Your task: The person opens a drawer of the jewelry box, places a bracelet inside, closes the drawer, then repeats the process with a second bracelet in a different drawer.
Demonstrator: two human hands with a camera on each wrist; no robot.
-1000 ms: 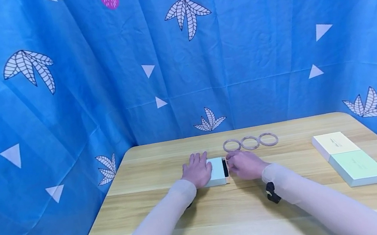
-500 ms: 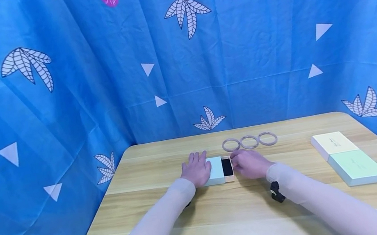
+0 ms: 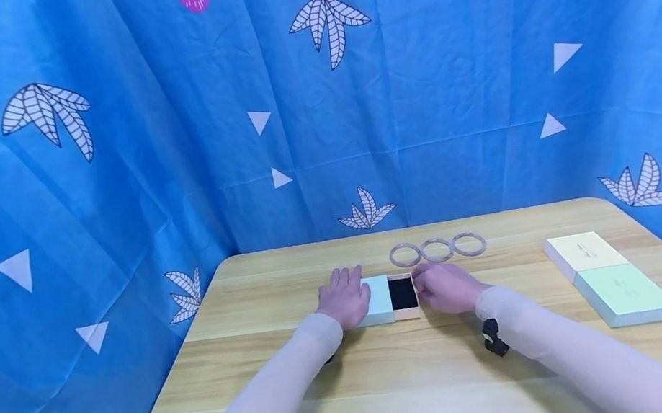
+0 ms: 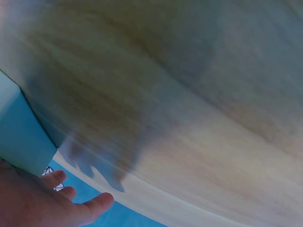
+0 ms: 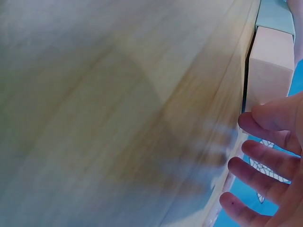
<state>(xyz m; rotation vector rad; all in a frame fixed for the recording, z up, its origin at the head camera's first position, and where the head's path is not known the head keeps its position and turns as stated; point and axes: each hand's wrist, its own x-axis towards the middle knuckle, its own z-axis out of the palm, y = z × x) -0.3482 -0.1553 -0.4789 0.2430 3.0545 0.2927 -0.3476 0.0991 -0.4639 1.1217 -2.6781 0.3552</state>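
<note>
On the pale wood-grain table (image 3: pixel 387 387), a flat box sleeve (image 3: pixel 378 300), smooth and light blue, lies in front of the person. The left hand (image 3: pixel 344 299) rests on it with fingers stretched out. A pale pink, square-edged drawer (image 3: pixel 407 313) juts from its right end, lined in matte black. The right hand (image 3: pixel 446 288) pinches the drawer's outer end between thumb and forefinger, its other fingers loosely bent. Behind, three slim, round, glossy rings (image 3: pixel 470 255) sit in a row. Farther right, a cream box (image 3: pixel 587 253) touches a mint-green box (image 3: pixel 628 292).
</note>
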